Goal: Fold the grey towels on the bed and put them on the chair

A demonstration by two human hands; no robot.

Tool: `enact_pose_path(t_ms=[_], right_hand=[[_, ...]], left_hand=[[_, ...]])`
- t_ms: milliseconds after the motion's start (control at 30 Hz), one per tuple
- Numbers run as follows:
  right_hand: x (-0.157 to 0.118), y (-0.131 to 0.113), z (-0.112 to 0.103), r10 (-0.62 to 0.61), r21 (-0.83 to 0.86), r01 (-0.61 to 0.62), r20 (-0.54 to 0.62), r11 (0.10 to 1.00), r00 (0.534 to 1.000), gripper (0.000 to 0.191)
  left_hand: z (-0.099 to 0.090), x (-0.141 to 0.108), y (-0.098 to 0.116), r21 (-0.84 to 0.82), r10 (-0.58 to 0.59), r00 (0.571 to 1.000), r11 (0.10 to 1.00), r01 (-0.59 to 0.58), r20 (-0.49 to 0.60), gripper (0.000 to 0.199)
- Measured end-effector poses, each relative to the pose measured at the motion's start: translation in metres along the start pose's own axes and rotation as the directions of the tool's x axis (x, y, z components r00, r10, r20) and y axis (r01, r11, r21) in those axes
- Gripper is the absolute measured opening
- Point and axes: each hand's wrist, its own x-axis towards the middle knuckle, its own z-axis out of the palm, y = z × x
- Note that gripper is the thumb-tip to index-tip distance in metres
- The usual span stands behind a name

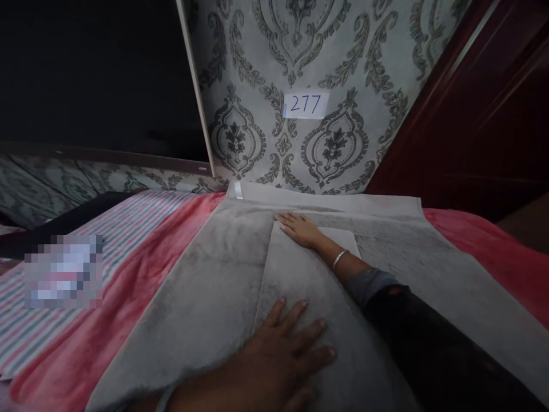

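A large grey plush cloth [206, 286] lies spread out in the middle, with a pale tag near its far left corner. On top of it is a narrower folded grey layer [291, 269]. My left hand [283, 355] rests near the bottom centre over that layer, fingers spread and nothing held. Farther off, my right hand [300, 228] lies flat across the layer's far end, its fingers stretched toward the left. A bracelet circles each wrist.
Under the grey cloth is a red plush cloth [150, 280]. Left of it lies a striped cloth [115, 229] with a blurred item. A black screen [98, 74] stands at the back left, a patterned wall with a 277 label [306, 106] behind, dark red furniture [476, 109] at the right.
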Motion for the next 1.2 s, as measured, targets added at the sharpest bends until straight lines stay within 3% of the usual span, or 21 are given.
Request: enact_pose_path(t_ms=[233,400,533,667,767,867,933,1067,1200], right_hand=[[-0.009,-0.009,-0.025,0.126,0.002,-0.126,-0.030,0.992,0.992,0.060],[-0.078,-0.009,-0.031,0.145,-0.025,-0.150,-0.139,0.988,0.980,0.061],[-0.131,0.013,-0.015,0.191,-0.041,-0.193,-0.049,0.980,0.980,0.060],[-0.138,0.046,-0.009,0.344,-0.029,-0.346,-0.053,0.938,0.938,0.060],[-0.129,0.063,-0.012,0.452,-0.039,-0.455,-0.076,0.890,0.889,0.059],[-0.132,0.079,-0.020,0.521,-0.044,-0.527,-0.108,0.849,0.847,0.057],[-0.145,0.094,-0.028,0.576,-0.044,-0.585,-0.131,0.810,0.807,0.056],[-0.200,0.133,-0.044,0.710,-0.039,-0.725,-0.172,0.688,0.683,0.056],[-0.263,0.166,-0.050,0.798,-0.001,-0.813,-0.195,0.582,0.571,0.055]], left_hand=[[-0.011,0.000,0.000,-0.027,-0.027,0.999,0.999,0.027,0.017,0.065],[-0.008,0.001,-0.007,-0.080,-0.053,0.997,0.996,0.049,-0.059,0.043],[0.000,0.004,-0.010,-0.094,-0.076,0.986,0.994,0.062,-0.149,0.043],[0.001,0.005,-0.015,-0.080,-0.024,0.973,0.997,0.005,-0.232,0.041],[-0.002,0.005,-0.025,-0.129,-0.022,0.913,0.991,-0.034,-0.407,0.029],[-0.006,0.005,-0.037,-0.152,-0.110,0.801,0.988,0.024,-0.589,0.023],[-0.009,0.006,-0.044,-0.179,-0.193,0.734,0.979,0.098,-0.651,0.021],[-0.010,0.007,-0.051,-0.305,-0.371,0.646,0.927,0.217,-0.667,0.025],[-0.011,0.008,-0.053,-0.380,-0.457,0.639,0.886,0.266,-0.618,0.030]])
